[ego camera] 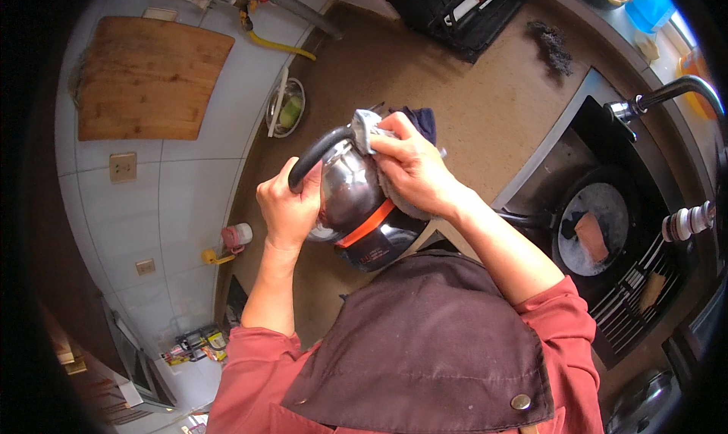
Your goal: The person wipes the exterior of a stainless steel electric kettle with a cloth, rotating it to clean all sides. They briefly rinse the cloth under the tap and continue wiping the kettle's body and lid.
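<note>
A shiny metal kettle (355, 184) with a black lower part and an orange band is tilted in front of my body. My left hand (291, 206) is closed around the lower end of its black curved handle (318, 150). With my right hand (418, 167) I grip a pale grey cloth (365, 131), pressed against the kettle near the far end of the handle; more of the cloth hangs along the kettle's side under my palm. A dark blue cloth (422, 124) lies on the brown countertop (455, 98) just beyond my right hand.
At right is a sink (534, 175) with a chrome faucet (662, 95), a soapy black pan (611, 206) and a rack (631, 314). A metal bowl (301, 107) stands by the tiled wall at left. A black knife case (483, 30) and a dark scourer (549, 47) lie farther back.
</note>
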A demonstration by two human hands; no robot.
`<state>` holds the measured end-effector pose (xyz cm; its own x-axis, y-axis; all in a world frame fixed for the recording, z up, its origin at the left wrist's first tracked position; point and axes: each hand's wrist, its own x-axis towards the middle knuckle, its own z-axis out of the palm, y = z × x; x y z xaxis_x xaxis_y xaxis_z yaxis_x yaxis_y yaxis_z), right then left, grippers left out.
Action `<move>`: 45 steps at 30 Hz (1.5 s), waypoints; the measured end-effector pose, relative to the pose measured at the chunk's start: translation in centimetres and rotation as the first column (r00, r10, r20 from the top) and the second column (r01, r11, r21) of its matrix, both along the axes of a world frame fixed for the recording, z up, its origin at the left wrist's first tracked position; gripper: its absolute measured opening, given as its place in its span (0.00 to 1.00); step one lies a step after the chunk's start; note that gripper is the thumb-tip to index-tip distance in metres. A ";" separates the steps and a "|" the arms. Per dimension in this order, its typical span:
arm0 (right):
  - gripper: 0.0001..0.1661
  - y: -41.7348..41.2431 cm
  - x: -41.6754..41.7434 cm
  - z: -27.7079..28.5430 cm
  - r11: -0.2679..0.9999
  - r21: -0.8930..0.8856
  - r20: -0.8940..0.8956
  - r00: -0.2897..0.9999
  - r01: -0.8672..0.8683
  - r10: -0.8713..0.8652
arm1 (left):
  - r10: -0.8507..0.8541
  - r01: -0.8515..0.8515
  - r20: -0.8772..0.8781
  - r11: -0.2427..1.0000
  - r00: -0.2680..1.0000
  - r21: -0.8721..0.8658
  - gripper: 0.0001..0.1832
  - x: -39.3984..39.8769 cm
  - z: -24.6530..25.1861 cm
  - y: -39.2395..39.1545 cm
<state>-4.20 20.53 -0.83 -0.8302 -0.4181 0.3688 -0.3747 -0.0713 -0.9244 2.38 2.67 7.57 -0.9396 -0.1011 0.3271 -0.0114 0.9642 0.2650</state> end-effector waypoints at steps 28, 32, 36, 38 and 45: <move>0.07 -1.6 -1.1 -0.7 0.977 0.105 -0.167 0.972 0.183 -0.164 | 0.092 -0.100 0.074 0.988 0.993 0.114 0.18 -1.2 0.1 -0.3; 0.09 -0.1 0.9 -1.8 0.979 0.131 -0.172 0.976 0.158 -0.134 | 0.041 -0.041 0.004 0.996 0.999 0.082 0.19 -1.6 0.0 0.0; 0.09 0.2 0.8 -3.0 0.993 0.020 0.033 0.993 0.117 -0.117 | 0.048 -0.051 0.030 0.994 0.998 0.101 0.19 -1.4 0.0 0.0; 0.09 -0.2 -0.9 -2.9 0.990 -0.028 0.146 0.980 0.140 -0.135 | 0.017 -0.018 0.013 0.997 1.000 0.072 0.20 -1.4 0.1 0.0; 0.12 -2.3 -1.0 0.9 0.983 0.039 0.008 0.984 0.179 -0.179 | 0.010 -0.012 0.028 0.998 1.000 0.068 0.19 -0.8 0.2 -0.4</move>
